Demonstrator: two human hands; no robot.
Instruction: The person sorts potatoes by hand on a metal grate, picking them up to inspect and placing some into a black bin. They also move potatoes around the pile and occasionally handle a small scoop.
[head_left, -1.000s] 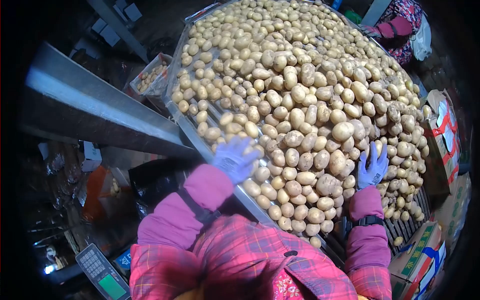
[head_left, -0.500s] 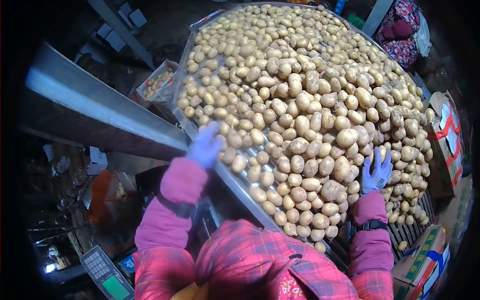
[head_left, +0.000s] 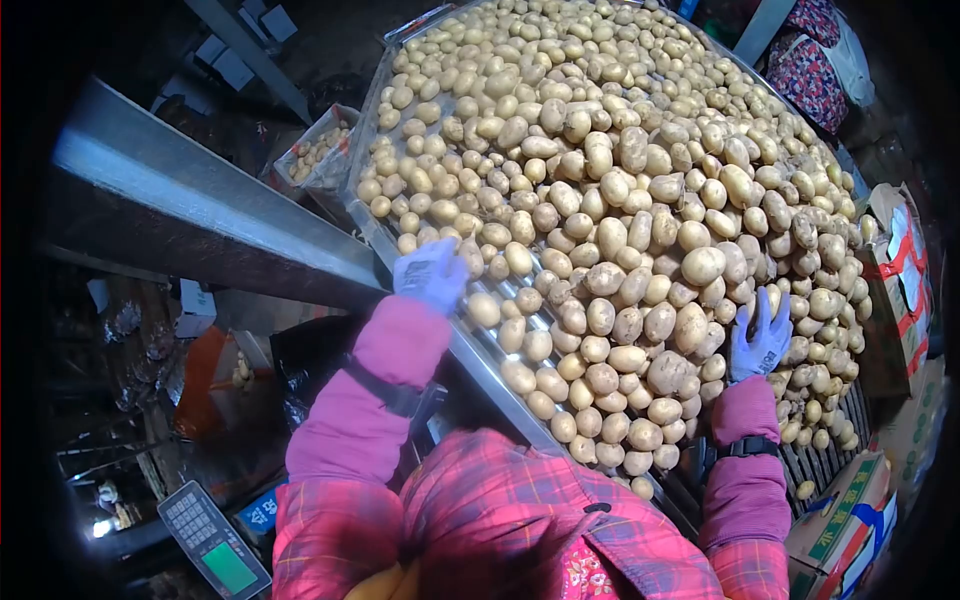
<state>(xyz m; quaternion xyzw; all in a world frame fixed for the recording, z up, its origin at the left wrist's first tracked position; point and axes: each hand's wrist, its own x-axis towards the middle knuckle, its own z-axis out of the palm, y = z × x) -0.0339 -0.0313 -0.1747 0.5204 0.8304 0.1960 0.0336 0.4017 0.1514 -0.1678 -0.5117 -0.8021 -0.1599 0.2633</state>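
Note:
A big heap of pale potatoes (head_left: 620, 180) lies on a roller sorting table (head_left: 800, 462). My left hand (head_left: 432, 272), in a light blue glove, rests at the table's near-left edge on top of small potatoes. Its back faces the camera and its fingers curl down out of sight, so I cannot tell if it holds one. My right hand (head_left: 758, 335), also gloved, lies flat with fingers spread on potatoes at the heap's right side and grips nothing. Pink sleeves and a red plaid jacket fill the bottom of the view.
A grey metal beam (head_left: 200, 210) runs along the left. A box of small potatoes (head_left: 318, 150) sits beside the table's left edge. A weighing scale (head_left: 215, 545) is at bottom left. Cartons (head_left: 890, 280) (head_left: 840, 510) stand at the right. Another person (head_left: 810, 60) works at top right.
My left hand swung out past the table's left edge and has come back onto the potatoes at that edge. The right hand stayed in place on the heap.

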